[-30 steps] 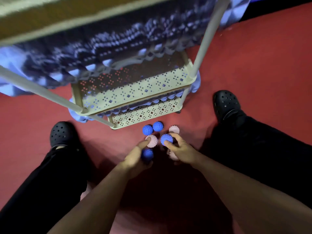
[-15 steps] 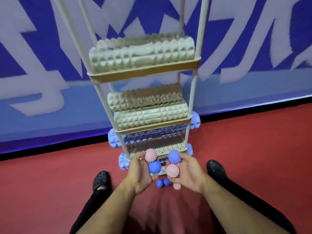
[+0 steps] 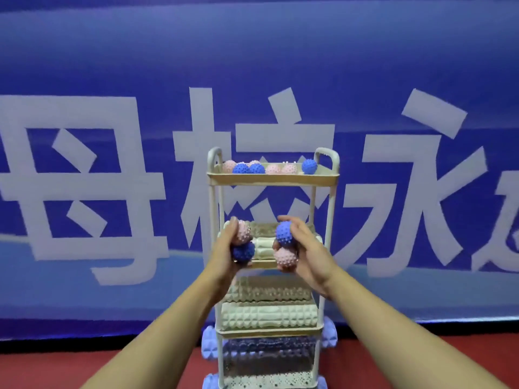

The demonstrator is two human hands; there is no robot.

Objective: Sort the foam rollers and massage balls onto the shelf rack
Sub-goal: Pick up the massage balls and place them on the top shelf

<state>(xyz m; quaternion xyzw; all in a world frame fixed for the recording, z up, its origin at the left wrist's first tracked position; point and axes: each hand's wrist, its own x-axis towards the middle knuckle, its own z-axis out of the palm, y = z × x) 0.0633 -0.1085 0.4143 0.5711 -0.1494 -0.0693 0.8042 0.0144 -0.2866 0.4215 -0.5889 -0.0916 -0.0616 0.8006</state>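
**A:** What changed on your end?

**B:** A second ago I was crouched over the red floor gathering spiky balls. Now I'm upright, facing the cream plastic shelf rack (image 3: 272, 179), with both arms raised. My left hand (image 3: 224, 252) is curled round a pink spiky massage ball (image 3: 243, 234) stacked on a blue spiky massage ball (image 3: 243, 251). My right hand (image 3: 304, 248) grips a second blue spiky ball (image 3: 285, 234) above a second pink one (image 3: 286, 258).

**A:** So where does that leave the sorting?

**B:** The top tray (image 3: 272, 179) already holds a row of pink and blue balls (image 3: 257, 168), and the ribbed cream foam rollers (image 3: 269, 318) fill the tiers below. My four sit at the height of the second tier, near side of the rack, below that tray. I'd judge they go up there next.

**A:** Anything you can't see?

**B:** The floor in front of the rack is out of frame, so I can't tell what balls remain down there. My hands cover much of the second tier. The pale blue rollers (image 3: 209, 343) stick out at the bottom tiers, but the lowest tray is cut off. The far row of top-tray balls is partly hidden behind the near ones, so no count.
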